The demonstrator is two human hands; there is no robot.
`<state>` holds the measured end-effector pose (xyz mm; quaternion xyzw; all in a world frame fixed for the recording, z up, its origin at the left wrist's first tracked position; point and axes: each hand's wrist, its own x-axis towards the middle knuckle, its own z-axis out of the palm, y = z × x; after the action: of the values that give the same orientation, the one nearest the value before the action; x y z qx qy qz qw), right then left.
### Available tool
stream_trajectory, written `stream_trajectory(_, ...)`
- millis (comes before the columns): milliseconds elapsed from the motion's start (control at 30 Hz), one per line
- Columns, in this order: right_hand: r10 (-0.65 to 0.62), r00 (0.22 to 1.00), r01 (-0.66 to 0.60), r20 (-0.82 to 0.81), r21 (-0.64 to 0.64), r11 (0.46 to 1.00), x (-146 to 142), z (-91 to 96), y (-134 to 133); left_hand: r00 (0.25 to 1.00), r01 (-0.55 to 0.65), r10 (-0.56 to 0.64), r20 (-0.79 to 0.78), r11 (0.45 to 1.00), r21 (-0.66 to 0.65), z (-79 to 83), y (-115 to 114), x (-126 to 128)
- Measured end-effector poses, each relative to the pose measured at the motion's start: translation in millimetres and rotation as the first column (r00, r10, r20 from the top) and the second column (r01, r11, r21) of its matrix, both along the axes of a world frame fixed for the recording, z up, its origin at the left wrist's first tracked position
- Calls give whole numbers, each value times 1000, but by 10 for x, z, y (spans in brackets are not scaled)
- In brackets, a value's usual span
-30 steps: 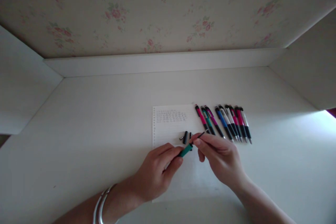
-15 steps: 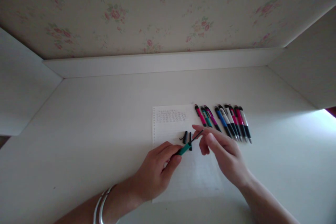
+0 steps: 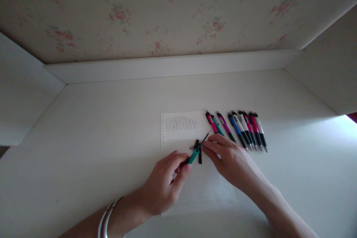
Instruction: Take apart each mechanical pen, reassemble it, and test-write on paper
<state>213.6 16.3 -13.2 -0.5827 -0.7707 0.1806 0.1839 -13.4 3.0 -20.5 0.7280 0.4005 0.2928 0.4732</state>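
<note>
My left hand [image 3: 170, 178] is closed around the green pen barrel [image 3: 193, 157], which tilts up to the right. A thin dark refill [image 3: 205, 136] with a pale tip sticks out of its open end. Just right of it, my right hand [image 3: 230, 158] has its fingers bent and drawn together. Their tips meet the side of a slim black pen part [image 3: 200, 158] that lies on the paper. Next to this, partly behind the refill, is a black pen top with a clip [image 3: 196, 144].
A lined sheet of paper [image 3: 178, 139] with handwriting near its top lies under the hands. Several click pens [image 3: 237, 128] in pink, green, purple, blue and white lie in a slanted row at right. Behind the white desk [image 3: 111, 119] stands a flower-patterned wall [image 3: 178, 15].
My right hand has come down and its fingers have closed at the black part, which has shifted slightly towards me. The pink and green pens at the row's left end have shifted a little left.
</note>
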Motion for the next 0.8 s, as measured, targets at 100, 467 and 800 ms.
stream_trajectory(100,-85,981,78,-176,-46,996,3,36,-8,1000,11,-11,-5,1000,0,-3,-2,-5)
stream_trajectory(467,-498,99,178,-861,-477,860,-27,190,57,996,61,-55,-72,995,78,16,2,-2)
stream_trajectory(800,-477,73,121,-876,-467,876,-73,200,30,994,76,-67,-92,992,103,-6,2,12)
